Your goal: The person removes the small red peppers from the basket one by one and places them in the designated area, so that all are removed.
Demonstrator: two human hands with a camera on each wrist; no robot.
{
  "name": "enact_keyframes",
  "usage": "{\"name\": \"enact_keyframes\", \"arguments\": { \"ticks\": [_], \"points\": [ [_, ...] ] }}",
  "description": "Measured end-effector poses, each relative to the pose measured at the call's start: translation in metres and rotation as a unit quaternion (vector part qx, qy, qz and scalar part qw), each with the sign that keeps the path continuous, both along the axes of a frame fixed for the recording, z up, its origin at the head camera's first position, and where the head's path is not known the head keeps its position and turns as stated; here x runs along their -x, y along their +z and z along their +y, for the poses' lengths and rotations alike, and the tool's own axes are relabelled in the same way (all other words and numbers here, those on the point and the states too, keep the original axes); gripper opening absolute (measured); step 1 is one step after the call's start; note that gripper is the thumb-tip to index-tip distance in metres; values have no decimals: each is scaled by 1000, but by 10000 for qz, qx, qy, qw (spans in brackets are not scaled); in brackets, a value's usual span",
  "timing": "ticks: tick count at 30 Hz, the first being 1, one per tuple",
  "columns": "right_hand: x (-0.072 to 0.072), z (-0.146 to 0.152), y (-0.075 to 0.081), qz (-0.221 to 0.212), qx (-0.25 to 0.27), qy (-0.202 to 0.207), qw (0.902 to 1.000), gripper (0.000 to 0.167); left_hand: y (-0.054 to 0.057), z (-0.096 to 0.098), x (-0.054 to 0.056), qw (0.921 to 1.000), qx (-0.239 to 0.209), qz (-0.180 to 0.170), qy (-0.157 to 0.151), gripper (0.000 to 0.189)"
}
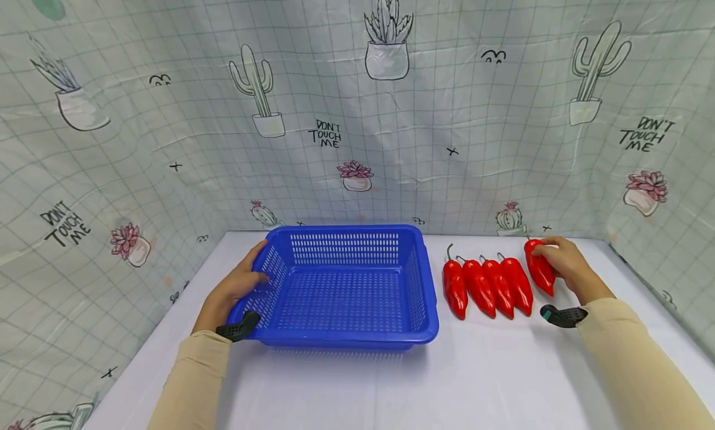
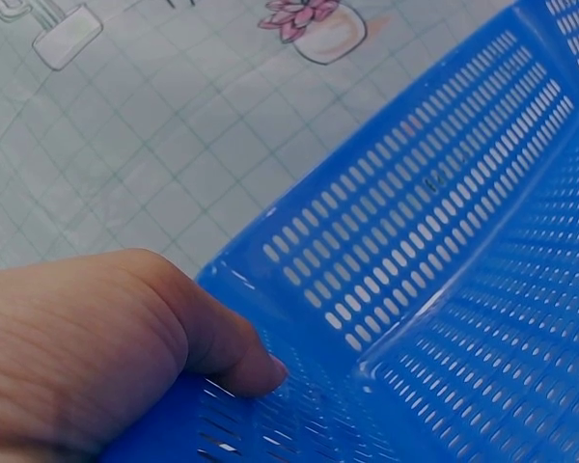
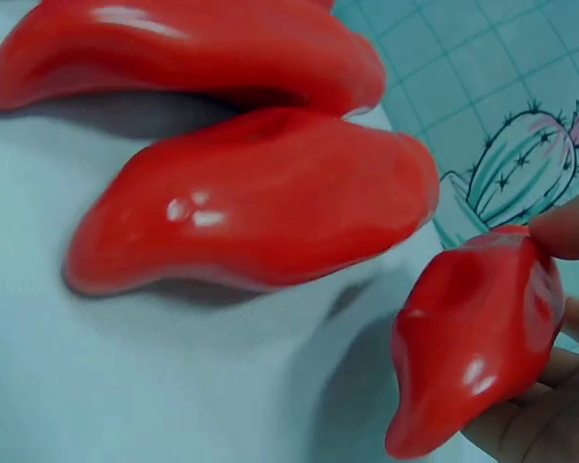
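My left hand (image 1: 241,285) grips the left rim of a blue perforated plastic basket (image 1: 357,335), its thumb inside the wall. In the left wrist view the thumb of that hand (image 2: 164,333) presses on the basket's inner side (image 2: 299,395). Over on the right, my right hand (image 1: 570,265) pinches a red pepper (image 1: 539,268) between thumb and fingers. The right wrist view shows this pepper (image 3: 478,338) tilted, its tip pointing down, with a shadow on the table beside it. Just left of it, several more red peppers (image 1: 516,286) lie side by side in a row.
A white table (image 1: 480,374) bears the basket and peppers. Behind and beside it hangs a pale checked curtain (image 1: 424,132) printed with cacti and lettering. Black wrist cameras (image 1: 563,316) sit on both wrists, next to beige sleeves (image 1: 637,355).
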State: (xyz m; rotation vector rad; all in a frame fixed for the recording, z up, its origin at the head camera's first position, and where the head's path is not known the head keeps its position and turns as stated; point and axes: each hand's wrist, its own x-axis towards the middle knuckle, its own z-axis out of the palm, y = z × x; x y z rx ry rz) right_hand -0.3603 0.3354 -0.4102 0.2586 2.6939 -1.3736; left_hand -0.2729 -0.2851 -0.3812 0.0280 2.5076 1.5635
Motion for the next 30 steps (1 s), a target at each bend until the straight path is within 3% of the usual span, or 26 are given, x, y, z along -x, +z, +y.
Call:
{"name": "enact_keyframes", "arguments": {
  "ticks": [8, 13, 16, 22, 30],
  "points": [
    [2, 1, -11, -219, -710, 293, 9968, 65, -1, -1, 0, 10000, -14, -41, 9, 92],
    [1, -3, -14, -174, -825, 413, 9956, 60, -3, -1, 1, 10000, -19, -75, 38, 91],
    [-2, -5, -13, -126, -876, 399, 9953, 59, -2, 0, 1, 10000, 3, -33, 23, 92],
    [-12, -9, -7, 81, -1503, 195, 9884, 56, -1, 1, 0, 10000, 18, -20, 43, 92],
    [-18, -11, -6, -31, -1370, 244, 9903, 59, 0, 1, -1, 10000, 48, 55, 1, 92]
  ]
}}
